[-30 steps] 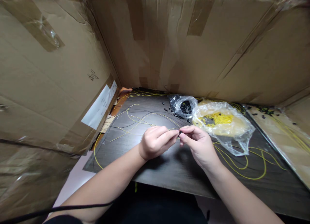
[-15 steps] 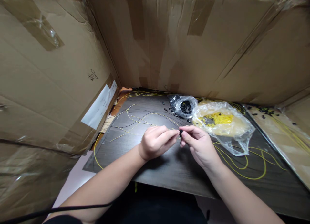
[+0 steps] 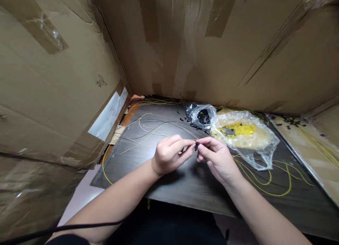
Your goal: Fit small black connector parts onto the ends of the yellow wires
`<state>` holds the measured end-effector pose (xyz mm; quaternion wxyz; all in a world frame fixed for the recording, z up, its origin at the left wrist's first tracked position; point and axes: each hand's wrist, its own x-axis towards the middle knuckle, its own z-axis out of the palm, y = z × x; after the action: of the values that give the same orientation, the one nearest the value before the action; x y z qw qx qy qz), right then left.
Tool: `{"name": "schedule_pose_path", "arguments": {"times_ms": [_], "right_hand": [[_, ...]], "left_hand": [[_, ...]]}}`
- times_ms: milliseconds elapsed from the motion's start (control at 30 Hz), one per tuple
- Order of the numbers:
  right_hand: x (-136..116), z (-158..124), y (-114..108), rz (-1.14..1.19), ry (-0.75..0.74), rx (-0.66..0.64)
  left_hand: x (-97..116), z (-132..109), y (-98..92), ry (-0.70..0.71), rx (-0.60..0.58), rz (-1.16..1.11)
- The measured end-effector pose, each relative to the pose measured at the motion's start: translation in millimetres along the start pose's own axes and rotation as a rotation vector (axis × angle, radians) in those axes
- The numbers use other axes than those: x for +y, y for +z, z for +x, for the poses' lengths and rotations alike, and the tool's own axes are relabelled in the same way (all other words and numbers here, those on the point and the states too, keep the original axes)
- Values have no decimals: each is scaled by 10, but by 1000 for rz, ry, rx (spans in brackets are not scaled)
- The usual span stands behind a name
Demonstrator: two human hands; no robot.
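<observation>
Both hands meet above the middle of a dark wooden tabletop [image 3: 172, 188]. My right hand [image 3: 215, 160] pinches a small black piece [image 3: 196, 145] between thumb and forefinger. My left hand [image 3: 169, 153] is closed in a pinch right beside it, its fingertips touching the black piece; a thin yellow wire seems to run through them, though I cannot see it clearly. More thin yellow wires [image 3: 148, 130] lie loose on the table behind the hands.
A clear bag of yellow bits [image 3: 242, 133] and a smaller bag of black bits [image 3: 201, 115] lie behind my right hand. Loops of yellow wire [image 3: 272, 183] trail right. Cardboard walls [image 3: 185, 47] enclose the desk; a cardboard sheet [image 3: 312, 146] lies at right.
The hands stay almost still; the fingertips have shifted slightly around the black piece, and the view has tipped a little.
</observation>
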<state>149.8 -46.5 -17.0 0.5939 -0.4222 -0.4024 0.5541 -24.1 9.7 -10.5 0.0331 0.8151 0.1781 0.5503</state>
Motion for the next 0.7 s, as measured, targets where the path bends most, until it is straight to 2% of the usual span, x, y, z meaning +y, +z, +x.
{"name": "schedule_pose_path", "arguments": {"times_ms": [333,700], "right_hand": [[16,7,-21,-33,-12,17],[47,2,-34,-43,1,15]], "left_hand": [[-15,-2,14,7,-63,-6],[28,29,-31,-73,-97,-95]]}}
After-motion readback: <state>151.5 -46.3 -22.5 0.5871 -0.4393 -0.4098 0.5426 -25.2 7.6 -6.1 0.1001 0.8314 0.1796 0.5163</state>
